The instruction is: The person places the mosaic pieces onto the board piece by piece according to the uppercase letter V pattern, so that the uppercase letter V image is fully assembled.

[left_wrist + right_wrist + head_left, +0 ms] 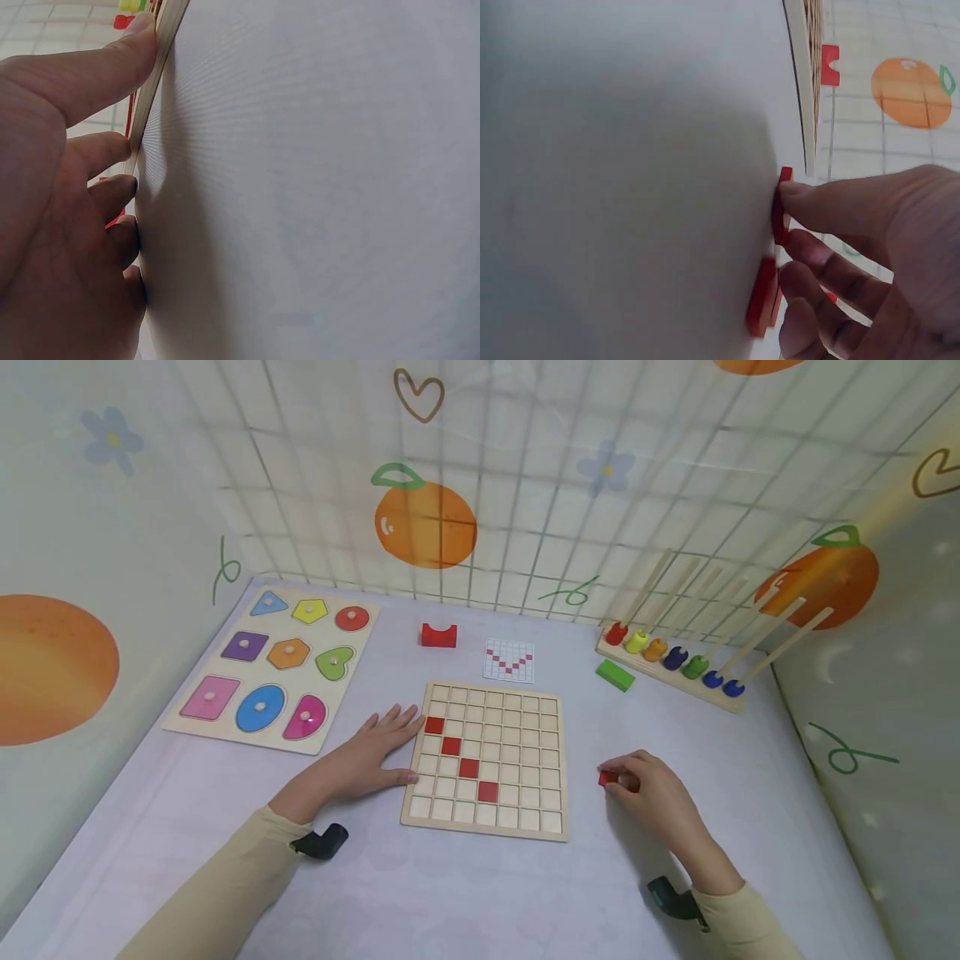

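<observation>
A wooden grid board (517,747) lies flat in the middle of the table. Several red square tiles (468,768) sit in its cells, forming a diagonal from the left edge down towards the bottom middle. My left hand (371,756) rests at the board's left side, its fingers spread and thumb touching the edge. To the right of the board, my right hand (652,793) pinches a red tile (783,206) between thumb and fingers, low over the table. Beneath those fingers, in the right wrist view, more red tiles (763,298) lie on the table.
Behind the board lie a small card (510,661) with a V-shaped pattern and a red notched block (439,636). A shape puzzle board (281,670) is at the left. Back right stand a green block (615,675) and a pegged rack (671,670) with coloured beads.
</observation>
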Demonstrator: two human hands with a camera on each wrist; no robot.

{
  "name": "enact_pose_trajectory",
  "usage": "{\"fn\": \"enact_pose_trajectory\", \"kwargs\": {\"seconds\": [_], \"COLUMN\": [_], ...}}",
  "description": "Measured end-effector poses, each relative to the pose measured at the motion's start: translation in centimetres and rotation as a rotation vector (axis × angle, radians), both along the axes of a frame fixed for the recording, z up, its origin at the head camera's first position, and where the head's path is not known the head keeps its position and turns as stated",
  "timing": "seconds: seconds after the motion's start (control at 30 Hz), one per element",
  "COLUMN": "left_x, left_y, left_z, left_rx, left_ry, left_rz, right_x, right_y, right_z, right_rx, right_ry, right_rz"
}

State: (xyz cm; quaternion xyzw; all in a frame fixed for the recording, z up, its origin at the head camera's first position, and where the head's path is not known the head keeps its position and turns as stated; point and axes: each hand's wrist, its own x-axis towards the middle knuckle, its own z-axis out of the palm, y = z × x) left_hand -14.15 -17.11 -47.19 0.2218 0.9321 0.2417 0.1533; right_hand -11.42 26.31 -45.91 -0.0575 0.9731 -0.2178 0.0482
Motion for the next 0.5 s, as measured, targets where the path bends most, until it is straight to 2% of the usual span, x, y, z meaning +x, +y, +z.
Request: {"fn": "enact_pose_trajectory", "kwargs": {"seconds": [0.27,0.5], "left_x": [0.0,-0.1], "left_y": [0.1,0.0], "left_z": [0.1,-0.1], "left_rx": [0.003,-0.008], "left_ry": [0.001,-0.002], "left_rz": [-0.006,-0.003], "right_x": [-0.1,-0.1], "right_y": [-1.7,-1.9], "right_z": [-0.3,-0.4], "right_rx": [-0.018,-0.023], "right_ry": [-0.025,-0.017], "right_rz": [0.021,0.035]}}
